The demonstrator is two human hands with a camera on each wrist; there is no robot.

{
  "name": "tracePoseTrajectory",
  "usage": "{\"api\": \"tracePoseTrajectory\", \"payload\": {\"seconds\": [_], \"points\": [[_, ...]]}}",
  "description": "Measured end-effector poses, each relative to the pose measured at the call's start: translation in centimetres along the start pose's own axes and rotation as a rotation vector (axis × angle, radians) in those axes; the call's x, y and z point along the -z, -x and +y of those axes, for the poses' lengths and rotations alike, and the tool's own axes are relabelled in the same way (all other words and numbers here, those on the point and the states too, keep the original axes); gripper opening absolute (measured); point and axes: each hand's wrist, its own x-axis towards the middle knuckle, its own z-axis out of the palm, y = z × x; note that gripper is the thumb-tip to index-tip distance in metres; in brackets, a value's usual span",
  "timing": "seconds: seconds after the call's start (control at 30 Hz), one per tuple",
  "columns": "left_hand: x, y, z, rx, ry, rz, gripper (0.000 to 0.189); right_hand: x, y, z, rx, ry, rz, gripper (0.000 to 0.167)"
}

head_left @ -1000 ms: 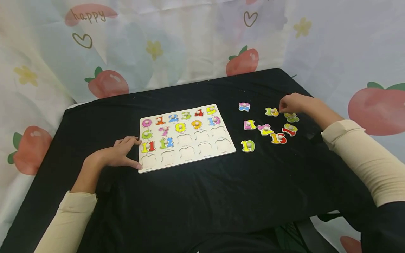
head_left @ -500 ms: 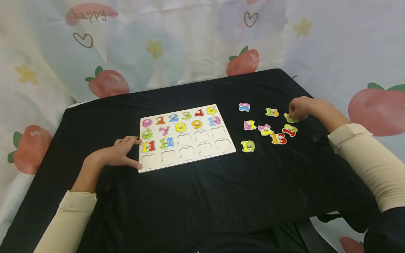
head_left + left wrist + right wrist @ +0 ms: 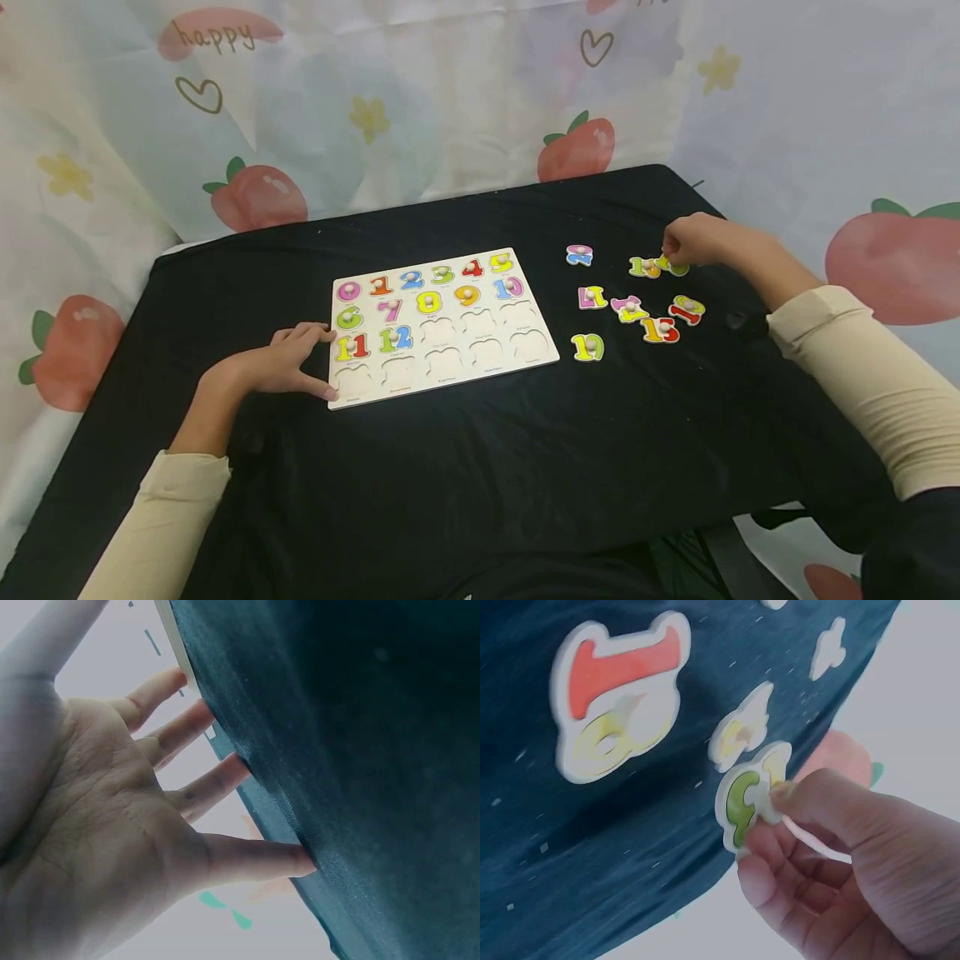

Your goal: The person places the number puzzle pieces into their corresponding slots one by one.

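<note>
My right hand (image 3: 697,239) pinches a yellow-and-green number puzzle piece (image 3: 741,806) at the far right of the table. In the head view that piece overlaps the right end of another number piece (image 3: 639,267). My left hand (image 3: 281,362) rests at the left edge of the wooden number puzzle board (image 3: 450,387), fingers spread, with thumb at the near corner and fingertips higher up. Pieces 0 to 12 sit in the board; the recesses after them show bare wood. In the left wrist view, the left fingers (image 3: 210,787) reach out fairly straight.
Several loose knobbed number pieces lie on the black cloth right of the board, among them a pink-and-blue one (image 3: 579,254), a green-and-yellow one (image 3: 587,347), a red-and-yellow one (image 3: 661,329) and a red-and-green one (image 3: 687,310). A fruit-printed curtain (image 3: 450,100) hangs behind the table.
My right hand first moved right onto the yellow-and-green piece, then brought it left and slightly back, beside the neighbouring piece. The left hand and the board have stayed put.
</note>
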Motion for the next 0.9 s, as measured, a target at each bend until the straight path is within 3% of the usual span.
{"api": "tracePoseTrajectory", "payload": {"seconds": [0.53,0.9], "points": [[0.1,0.0,0.1,-0.001,-0.006,-0.003,0.104,-0.4,-3.1,-9.0,0.269,0.0,-0.009,0.007],[0.1,-0.1,-0.1,-0.004,-0.008,-0.004,0.105,-1.2,-6.0,-14.6,0.305,0.1,-0.064,0.01]]}}
